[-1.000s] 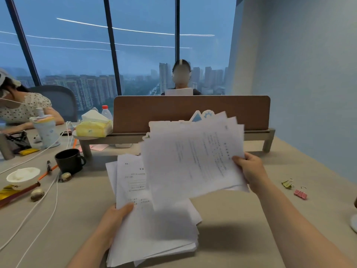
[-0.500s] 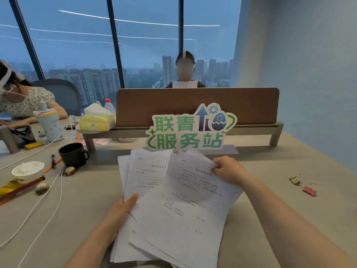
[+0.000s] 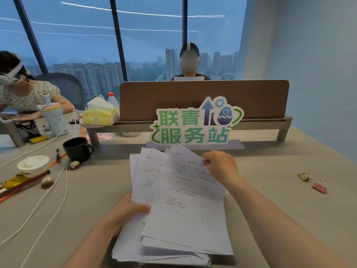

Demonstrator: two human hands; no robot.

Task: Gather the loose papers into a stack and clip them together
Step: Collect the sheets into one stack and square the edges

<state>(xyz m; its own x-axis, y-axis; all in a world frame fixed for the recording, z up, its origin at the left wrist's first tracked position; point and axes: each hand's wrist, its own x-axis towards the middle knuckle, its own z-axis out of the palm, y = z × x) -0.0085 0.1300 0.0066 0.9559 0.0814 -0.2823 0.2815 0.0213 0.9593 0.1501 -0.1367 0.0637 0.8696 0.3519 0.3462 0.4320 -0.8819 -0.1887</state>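
Gathering mostly done, squaring and clipping not yet: loose papers [image 3: 179,206] collected into one thick pile in front of the body, near the middle of the desk [image 3: 270,200], but fanned and skewed, with corners sticking out at the far end and ragged layers showing at the near edge. Left hand [image 3: 125,211] clamped on the pile's left edge, thumb on top, fingers hidden underneath. Right hand [image 3: 220,167] at the far right corner, fingers curled and pinching the top sheets there. Still left, by the look of it: tapping the sheets flush, then fetching a clip. Two binder clips lying well apart from the pile toward the right edge of the desk, a green clip [image 3: 304,176] and a pink clip [image 3: 319,187] just beside each other, neither touched yet. Open desk between pile and clips, so an easy reach for the right hand once free. Tighter on the other sides: a standing sign [image 3: 195,124] just beyond the far end of the pile, backed by a low shelf and a brown divider; to the left a black mug [image 3: 77,149], a white bowl [image 3: 32,165], small stones and white cables [image 3: 48,207] trailing across the surface. Best room for squaring the stack probably straight ahead and to the right, away from cables and mug.
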